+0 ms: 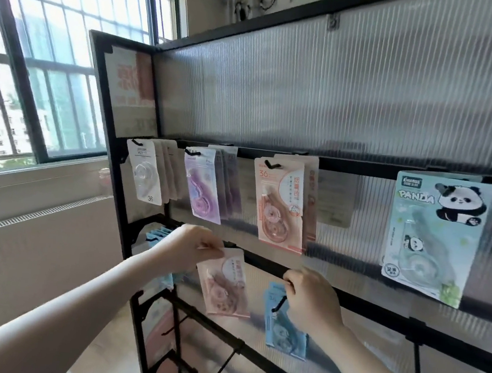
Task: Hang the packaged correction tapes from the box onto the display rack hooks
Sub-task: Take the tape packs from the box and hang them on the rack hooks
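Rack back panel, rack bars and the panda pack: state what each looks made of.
Rack back panel: probably translucent ribbed plastic sheet; fine vertical flutes, blurred light behind.
Rack bars: likely black-painted metal; thin, rigid, matte.
Panda pack: printed card with a clear plastic blister, seemingly; glossy bulge over the tape.

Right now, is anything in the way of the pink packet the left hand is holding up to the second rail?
Nothing visible blocks it. The left hand pinches the top of the pink packet right at the second rail. The blue packet under the right hand hangs apart, on its own hook.
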{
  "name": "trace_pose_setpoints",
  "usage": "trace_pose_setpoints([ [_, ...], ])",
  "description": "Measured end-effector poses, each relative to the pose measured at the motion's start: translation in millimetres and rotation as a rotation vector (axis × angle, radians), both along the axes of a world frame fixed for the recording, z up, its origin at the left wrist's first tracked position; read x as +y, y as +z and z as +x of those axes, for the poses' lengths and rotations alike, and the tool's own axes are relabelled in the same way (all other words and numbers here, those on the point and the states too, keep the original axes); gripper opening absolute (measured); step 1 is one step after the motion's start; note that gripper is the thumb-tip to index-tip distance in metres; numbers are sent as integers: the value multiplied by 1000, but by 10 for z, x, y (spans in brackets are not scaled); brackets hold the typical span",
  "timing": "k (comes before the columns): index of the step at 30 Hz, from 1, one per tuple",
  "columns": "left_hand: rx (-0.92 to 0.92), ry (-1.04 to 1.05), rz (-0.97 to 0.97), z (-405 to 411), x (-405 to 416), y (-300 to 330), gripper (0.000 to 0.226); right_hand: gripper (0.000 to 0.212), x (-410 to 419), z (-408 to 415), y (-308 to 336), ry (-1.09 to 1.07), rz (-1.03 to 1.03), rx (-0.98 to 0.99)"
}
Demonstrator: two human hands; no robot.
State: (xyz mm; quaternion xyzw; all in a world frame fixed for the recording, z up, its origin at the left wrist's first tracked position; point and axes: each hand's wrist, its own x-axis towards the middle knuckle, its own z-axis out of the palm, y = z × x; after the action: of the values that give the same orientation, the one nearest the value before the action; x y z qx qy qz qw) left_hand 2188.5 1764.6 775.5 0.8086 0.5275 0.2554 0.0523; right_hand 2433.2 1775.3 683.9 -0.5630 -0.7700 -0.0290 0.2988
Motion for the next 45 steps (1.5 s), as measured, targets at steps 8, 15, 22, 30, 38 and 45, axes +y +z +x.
trace_pose_setpoints([
  [8, -105, -102, 168, 296, -104, 597, 10, 24, -210, 245, 102, -58, 12, -24],
  [15, -254, -170, 387, 557, -145, 1078, 12, 27, -372, 428, 176, -96, 28, -40],
  [22, -289, -168, 374, 645, 54, 1210, 15, 22, -414, 540, 227, -126, 44, -85],
  [30, -317, -215, 294, 647, 115, 1202, 18, 20, -399, 510, 302, -144, 61, -105],
  [38, -131, -234, 393, 639, 259, 1163, 19, 20, -414, 479, 276, -133, 67, -81],
  [45, -49, -239, 382, 758, 341, 1080, 34, 21, -420, 533, 289, -156, 64, -77],
])
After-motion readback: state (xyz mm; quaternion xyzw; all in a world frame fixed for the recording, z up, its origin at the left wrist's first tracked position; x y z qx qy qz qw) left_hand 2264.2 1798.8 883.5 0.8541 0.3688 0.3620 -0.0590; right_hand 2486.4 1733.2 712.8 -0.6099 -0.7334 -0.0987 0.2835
